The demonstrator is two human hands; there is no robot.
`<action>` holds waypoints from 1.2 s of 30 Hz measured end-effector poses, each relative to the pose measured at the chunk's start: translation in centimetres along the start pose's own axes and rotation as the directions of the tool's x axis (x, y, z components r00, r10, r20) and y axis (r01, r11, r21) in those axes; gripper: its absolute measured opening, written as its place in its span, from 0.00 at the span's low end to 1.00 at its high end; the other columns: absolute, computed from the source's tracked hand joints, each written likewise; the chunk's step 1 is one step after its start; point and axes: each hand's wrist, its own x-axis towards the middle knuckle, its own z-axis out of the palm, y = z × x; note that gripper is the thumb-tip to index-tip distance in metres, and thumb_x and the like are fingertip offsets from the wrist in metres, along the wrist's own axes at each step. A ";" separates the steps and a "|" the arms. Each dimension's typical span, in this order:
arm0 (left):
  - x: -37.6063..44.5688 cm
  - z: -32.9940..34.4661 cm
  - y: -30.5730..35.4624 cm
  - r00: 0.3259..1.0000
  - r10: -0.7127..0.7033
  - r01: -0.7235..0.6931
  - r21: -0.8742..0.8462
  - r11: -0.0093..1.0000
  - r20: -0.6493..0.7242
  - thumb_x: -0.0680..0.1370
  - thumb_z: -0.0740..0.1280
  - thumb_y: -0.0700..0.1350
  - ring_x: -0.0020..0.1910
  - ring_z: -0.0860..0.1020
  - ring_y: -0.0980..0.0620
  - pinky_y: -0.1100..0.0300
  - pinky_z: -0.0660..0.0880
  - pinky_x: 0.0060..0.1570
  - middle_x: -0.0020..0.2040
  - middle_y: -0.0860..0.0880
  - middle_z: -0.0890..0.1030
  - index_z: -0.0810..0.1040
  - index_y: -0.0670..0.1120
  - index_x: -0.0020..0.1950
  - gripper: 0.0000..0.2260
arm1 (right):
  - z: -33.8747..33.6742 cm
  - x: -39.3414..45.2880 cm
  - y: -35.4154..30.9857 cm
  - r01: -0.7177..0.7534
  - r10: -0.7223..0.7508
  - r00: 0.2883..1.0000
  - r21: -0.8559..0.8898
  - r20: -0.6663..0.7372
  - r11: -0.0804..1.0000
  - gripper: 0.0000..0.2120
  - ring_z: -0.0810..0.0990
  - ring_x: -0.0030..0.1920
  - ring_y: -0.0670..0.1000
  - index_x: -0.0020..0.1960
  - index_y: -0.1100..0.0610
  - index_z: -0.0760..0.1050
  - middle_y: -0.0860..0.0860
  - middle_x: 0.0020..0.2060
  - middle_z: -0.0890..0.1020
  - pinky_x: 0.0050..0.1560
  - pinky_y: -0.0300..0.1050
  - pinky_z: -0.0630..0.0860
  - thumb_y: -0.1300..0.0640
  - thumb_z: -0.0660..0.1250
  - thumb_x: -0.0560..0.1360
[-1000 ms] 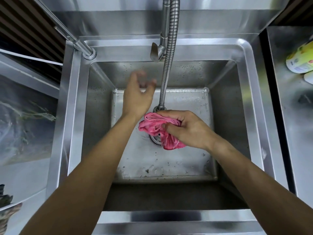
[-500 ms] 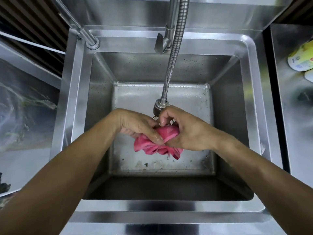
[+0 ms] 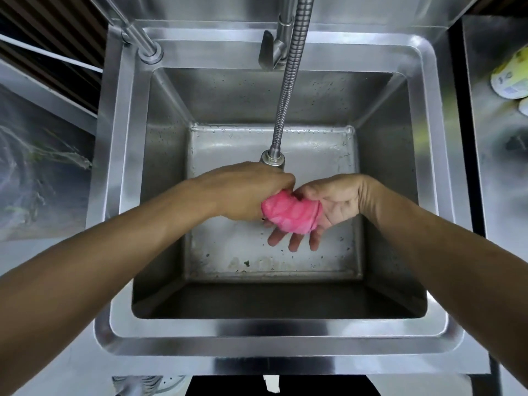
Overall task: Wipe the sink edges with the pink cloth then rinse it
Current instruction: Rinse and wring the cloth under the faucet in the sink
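Our left hand (image 3: 245,192) is gripping one end of the pink cloth (image 3: 291,212), fingers curled around it. Our right hand (image 3: 328,207) is lying palm up under the cloth, fingers straight and open, carrying the bunched roll. We are holding it over the sink (image 3: 428,167), just below the hose nozzle (image 3: 273,158). A yellow bottle (image 3: 511,78) is lying on the surface (image 3: 500,167) to the right.

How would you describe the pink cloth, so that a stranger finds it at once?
Look into the steel sink, below the end of the flexible faucet hose. There the left hand and right hand hold a bunched pink cloth, the only colourful thing in the basin.
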 end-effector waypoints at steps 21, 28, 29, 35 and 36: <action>1.6 5.3 0.8 0.815 -0.518 0.537 -0.670 0.512 0.258 0.68 0.74 0.42 0.19 0.67 0.55 0.65 0.62 0.22 0.20 0.55 0.69 0.73 0.46 0.35 0.09 | 3.2 4.2 0.6 -0.708 -0.587 0.566 -0.706 -0.579 0.014 0.19 0.83 0.51 0.56 0.65 0.50 0.73 0.50 0.56 0.80 0.42 0.47 0.71 0.44 0.67 0.77; 1.4 7.0 0.9 0.804 -0.445 0.567 -0.735 0.372 0.395 0.70 0.73 0.41 0.22 0.65 0.52 0.62 0.60 0.24 0.25 0.50 0.69 0.71 0.45 0.30 0.13 | 2.6 5.1 2.9 -0.698 -0.666 0.558 -0.715 -0.495 -0.053 0.17 0.85 0.45 0.56 0.63 0.52 0.76 0.50 0.52 0.82 0.36 0.45 0.67 0.48 0.68 0.76; 1.3 7.0 0.9 0.820 -0.424 0.557 -0.709 0.432 0.385 0.70 0.74 0.43 0.23 0.67 0.52 0.62 0.62 0.24 0.26 0.49 0.71 0.73 0.45 0.32 0.11 | 2.6 5.1 3.4 -0.696 -0.680 0.538 -0.718 -0.499 -0.024 0.16 0.85 0.43 0.58 0.60 0.54 0.77 0.51 0.50 0.82 0.35 0.45 0.67 0.50 0.69 0.75; -0.1 3.7 -0.5 0.912 -0.322 0.404 -0.418 0.814 0.254 0.70 0.77 0.49 0.32 0.80 0.52 0.61 0.76 0.33 0.34 0.50 0.82 0.79 0.47 0.41 0.09 | 5.8 3.2 3.3 -0.558 -0.625 0.463 -0.754 -0.629 0.345 0.24 0.77 0.54 0.50 0.63 0.49 0.71 0.46 0.54 0.78 0.47 0.42 0.68 0.49 0.77 0.71; -0.3 3.0 -0.8 0.932 -0.315 0.357 -0.303 0.883 0.180 0.69 0.78 0.50 0.33 0.79 0.53 0.60 0.75 0.34 0.34 0.52 0.82 0.79 0.50 0.40 0.10 | 6.4 2.4 2.5 -0.473 -0.532 0.509 -0.736 -0.677 0.485 0.26 0.76 0.54 0.46 0.63 0.46 0.70 0.43 0.54 0.77 0.49 0.39 0.70 0.47 0.78 0.70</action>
